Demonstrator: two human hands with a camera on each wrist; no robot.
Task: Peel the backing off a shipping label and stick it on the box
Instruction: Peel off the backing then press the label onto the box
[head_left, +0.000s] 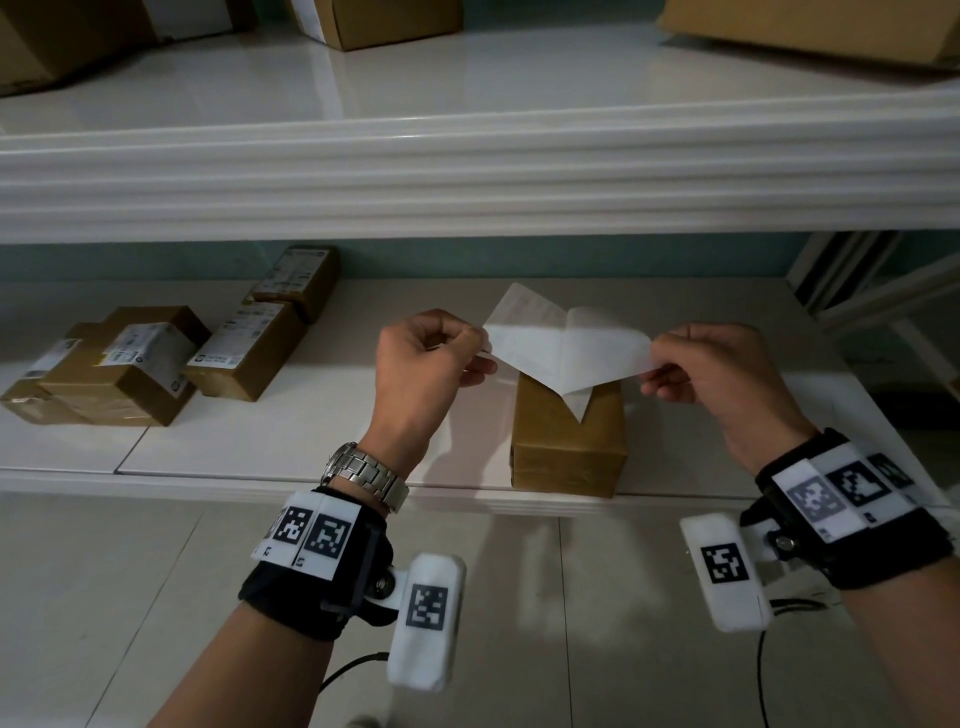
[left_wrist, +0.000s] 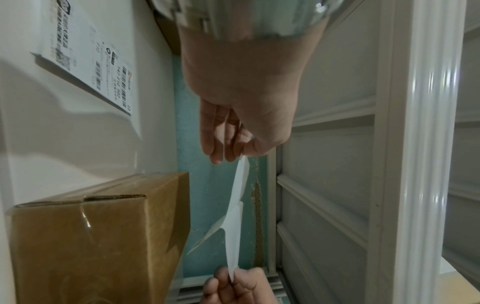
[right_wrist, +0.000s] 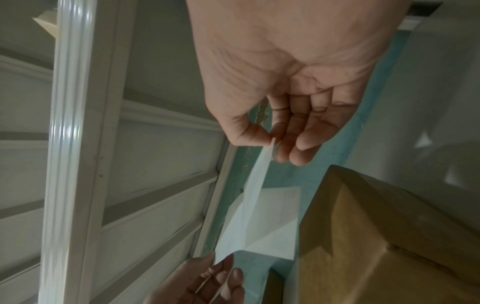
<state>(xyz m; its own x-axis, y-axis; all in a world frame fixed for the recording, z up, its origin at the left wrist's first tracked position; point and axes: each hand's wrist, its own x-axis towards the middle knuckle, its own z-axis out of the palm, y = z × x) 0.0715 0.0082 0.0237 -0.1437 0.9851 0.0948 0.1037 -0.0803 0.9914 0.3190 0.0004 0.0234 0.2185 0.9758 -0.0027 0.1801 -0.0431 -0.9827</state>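
Observation:
My two hands hold a white shipping label (head_left: 566, 353) in the air just above a plain brown box (head_left: 566, 447), which stands at the front edge of the lower shelf. My left hand (head_left: 485, 345) pinches its left corner and my right hand (head_left: 652, 353) pinches its right corner. The label and its backing are partly split, with one flap up and one pointing down at the box; which layer each hand has I cannot tell. In the left wrist view the label (left_wrist: 235, 222) runs edge-on beside the box (left_wrist: 98, 236). In the right wrist view the label (right_wrist: 259, 216) hangs left of the box (right_wrist: 376, 246).
Several brown boxes with labels (head_left: 130, 364) lie on the left part of the lower shelf (head_left: 311, 441). A thick white upper shelf edge (head_left: 467, 171) overhangs, with more cardboard boxes (head_left: 389, 21) on top. A white frame (head_left: 857, 291) closes the right side. Tiled floor lies below.

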